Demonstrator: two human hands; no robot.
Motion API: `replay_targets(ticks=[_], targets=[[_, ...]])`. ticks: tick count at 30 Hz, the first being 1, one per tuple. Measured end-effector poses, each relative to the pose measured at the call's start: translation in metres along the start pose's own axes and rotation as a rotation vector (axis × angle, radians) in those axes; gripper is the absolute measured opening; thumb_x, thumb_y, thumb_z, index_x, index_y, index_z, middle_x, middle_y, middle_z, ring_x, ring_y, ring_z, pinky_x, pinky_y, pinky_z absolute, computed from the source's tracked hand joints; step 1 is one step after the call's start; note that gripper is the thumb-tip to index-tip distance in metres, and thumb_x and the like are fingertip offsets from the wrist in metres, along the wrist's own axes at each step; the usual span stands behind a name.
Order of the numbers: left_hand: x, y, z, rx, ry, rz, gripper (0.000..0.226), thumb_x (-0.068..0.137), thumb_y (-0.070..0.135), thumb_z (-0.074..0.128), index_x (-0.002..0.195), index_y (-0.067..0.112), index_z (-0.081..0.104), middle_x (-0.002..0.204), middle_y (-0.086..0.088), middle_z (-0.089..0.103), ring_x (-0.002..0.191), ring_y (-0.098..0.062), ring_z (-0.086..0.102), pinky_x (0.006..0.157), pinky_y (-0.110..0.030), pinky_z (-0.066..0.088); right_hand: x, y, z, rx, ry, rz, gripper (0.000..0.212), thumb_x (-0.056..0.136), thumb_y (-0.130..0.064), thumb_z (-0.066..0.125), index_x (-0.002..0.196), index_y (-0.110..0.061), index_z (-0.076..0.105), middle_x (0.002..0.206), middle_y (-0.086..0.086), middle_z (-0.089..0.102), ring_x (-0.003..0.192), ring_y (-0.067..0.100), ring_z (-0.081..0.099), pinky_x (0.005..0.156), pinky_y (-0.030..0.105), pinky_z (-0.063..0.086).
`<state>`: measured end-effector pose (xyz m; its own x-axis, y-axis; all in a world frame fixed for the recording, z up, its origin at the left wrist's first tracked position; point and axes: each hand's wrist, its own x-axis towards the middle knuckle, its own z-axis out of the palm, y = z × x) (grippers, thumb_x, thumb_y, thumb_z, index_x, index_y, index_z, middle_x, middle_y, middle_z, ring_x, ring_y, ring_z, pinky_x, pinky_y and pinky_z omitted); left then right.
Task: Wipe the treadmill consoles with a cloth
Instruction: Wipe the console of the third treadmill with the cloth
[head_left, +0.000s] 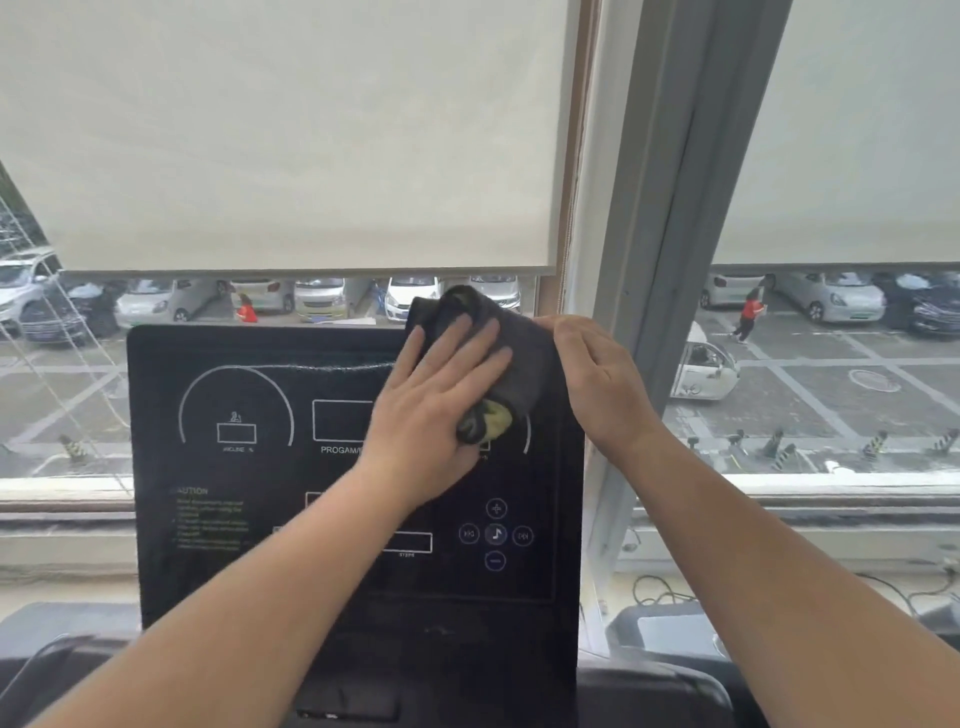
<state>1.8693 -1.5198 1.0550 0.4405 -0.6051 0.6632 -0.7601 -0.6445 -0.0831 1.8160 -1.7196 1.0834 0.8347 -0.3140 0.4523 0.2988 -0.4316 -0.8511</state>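
Note:
A black treadmill console (249, 519) with white dial outlines and round buttons stands upright in front of me. A dark grey cloth (524, 358) with a yellow-green patch at its lower end lies over the console's upper right corner. My left hand (436, 400) presses the cloth flat against the panel with straight, spread fingers. My right hand (597, 384) grips the console's right edge near the top corner, fingers curled round it beside the cloth.
A window with half-lowered cream roller blinds (291, 135) is right behind the console, and a grey window frame post (670, 260) rises at its right. Grey treadmill housing (660, 634) and cables lie low on the right. A car park shows outside.

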Motion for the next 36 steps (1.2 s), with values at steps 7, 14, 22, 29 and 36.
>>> replay_targets(ticks=[7,14,22,29,36], targets=[[-0.067,0.058,0.034,-0.044,-0.25,0.397,0.083,0.07,0.025,0.058,0.153,0.027,0.047,0.167,0.009,0.03,0.159,-0.014,0.011,0.127,-0.053,0.013,-0.001,-0.001,-0.002,-0.043,0.005,-0.016,0.038,0.109,-0.035,0.039,0.122,-0.026,0.074,0.125,-0.02,0.067,0.122,-0.004,0.056,0.11,0.022,0.039],[0.003,-0.008,-0.006,0.053,-0.052,0.113,0.083,0.073,0.019,0.066,0.154,0.024,0.046,0.167,0.003,0.032,0.158,-0.018,0.02,0.126,-0.054,0.017,0.0,-0.006,-0.004,0.09,-0.019,0.093,0.042,0.109,-0.045,0.037,0.116,-0.033,0.077,0.12,-0.019,0.072,0.119,-0.003,0.061,0.109,0.026,0.044],[-0.072,0.061,0.04,0.007,-0.218,0.314,0.091,0.068,0.024,0.065,0.156,0.025,0.043,0.169,0.006,0.026,0.16,-0.019,0.008,0.126,-0.059,0.012,-0.003,-0.002,-0.003,-0.024,-0.005,0.047,0.043,0.106,-0.051,0.037,0.136,-0.036,0.064,0.136,-0.024,0.063,0.132,-0.005,0.051,0.12,0.035,0.036],[-0.022,-0.001,0.005,0.142,-0.172,0.298,0.086,0.077,0.024,0.062,0.159,0.025,0.036,0.171,0.004,0.022,0.159,-0.018,0.01,0.127,-0.056,0.011,-0.006,0.001,0.0,-0.053,-0.001,0.002,0.041,0.109,-0.045,0.036,0.141,-0.034,0.06,0.142,-0.021,0.059,0.135,-0.003,0.048,0.12,0.035,0.036],[-0.065,0.069,0.044,-0.023,-0.097,-0.025,0.096,0.069,0.027,0.07,0.159,0.027,0.036,0.171,0.004,0.021,0.16,-0.022,0.007,0.125,-0.062,0.011,-0.003,0.01,0.003,-0.157,0.028,-0.073,0.039,0.108,-0.044,0.035,0.131,-0.035,0.066,0.135,-0.022,0.059,0.13,-0.002,0.05,0.116,0.037,0.039]])
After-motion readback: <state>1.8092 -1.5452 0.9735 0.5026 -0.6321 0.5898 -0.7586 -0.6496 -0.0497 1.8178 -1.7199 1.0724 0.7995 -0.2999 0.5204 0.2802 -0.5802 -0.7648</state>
